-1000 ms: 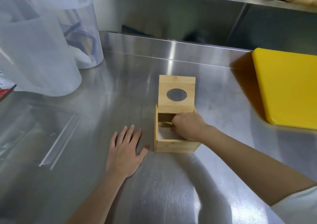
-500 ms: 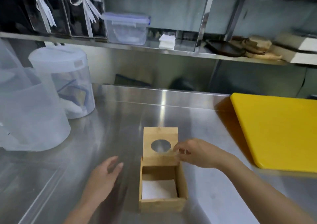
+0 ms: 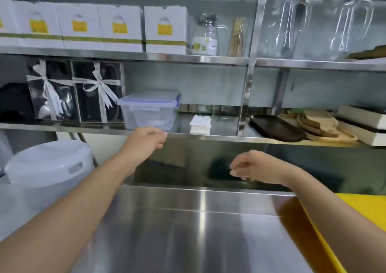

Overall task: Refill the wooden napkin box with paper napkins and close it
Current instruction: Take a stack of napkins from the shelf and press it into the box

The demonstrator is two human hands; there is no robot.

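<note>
View lifted off the box, left hand (image 3: 149, 138) raised to shelf edge (image 3: 208, 137), right hand (image 3: 252, 166) lower, both loosely curled, empty

white napkins (image 3: 200, 124), yellow board (image 3: 363, 208), white boxes (image 3: 166, 29) with yellow-green print.

Brushed, glossy steel counter (image 3: 188, 231) and steel shelf (image 3: 208, 137); at twelve o'clock on it a matt white paper napkin stack (image 3: 200, 124), at eleven o'clock a clear smooth plastic container (image 3: 149, 110), at two o'clock matt wooden trays (image 3: 321, 128)
</note>
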